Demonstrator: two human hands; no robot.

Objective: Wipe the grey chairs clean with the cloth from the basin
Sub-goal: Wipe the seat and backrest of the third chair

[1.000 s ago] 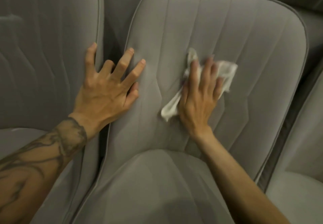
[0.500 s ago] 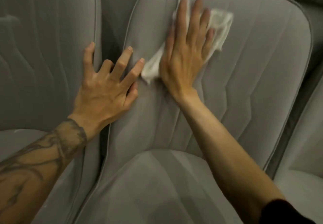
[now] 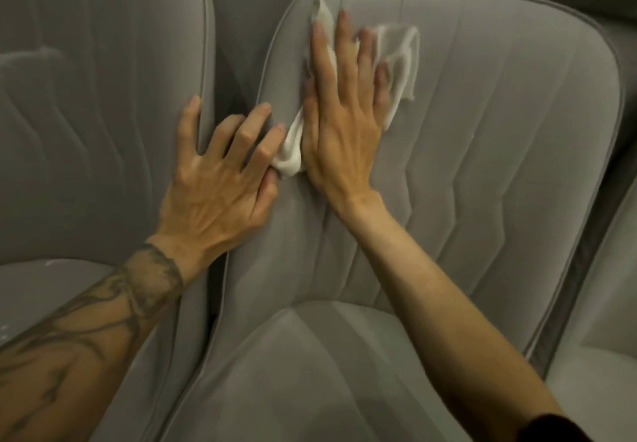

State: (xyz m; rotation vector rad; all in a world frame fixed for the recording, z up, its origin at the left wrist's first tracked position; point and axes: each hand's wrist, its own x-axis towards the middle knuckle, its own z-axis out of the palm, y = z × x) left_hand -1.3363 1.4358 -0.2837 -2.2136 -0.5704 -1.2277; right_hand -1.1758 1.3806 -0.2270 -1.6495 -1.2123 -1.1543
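A grey padded chair (image 3: 482, 138) with stitched seams fills the middle of the head view. My right hand (image 3: 341, 121) lies flat on the upper left of its backrest, pressing a white cloth (image 3: 400, 59) against the fabric. The cloth sticks out above and to the right of the fingers, and a bunched end shows below the thumb. My left hand (image 3: 220, 172), fingers spread, rests on the left edge of the same backrest, its fingertips touching the bunched end. Its thumb lies against a second grey chair (image 3: 96, 114) on the left.
A third grey chair (image 3: 599, 355) shows at the right edge. A narrow dark gap separates the left and middle chairs. The middle chair's seat cushion (image 3: 293, 372) lies below my arms. The basin is out of view.
My right hand slid the cloth from the backrest's middle up and left a second ago, then came slightly down. My left hand has stayed on the chair's edge.
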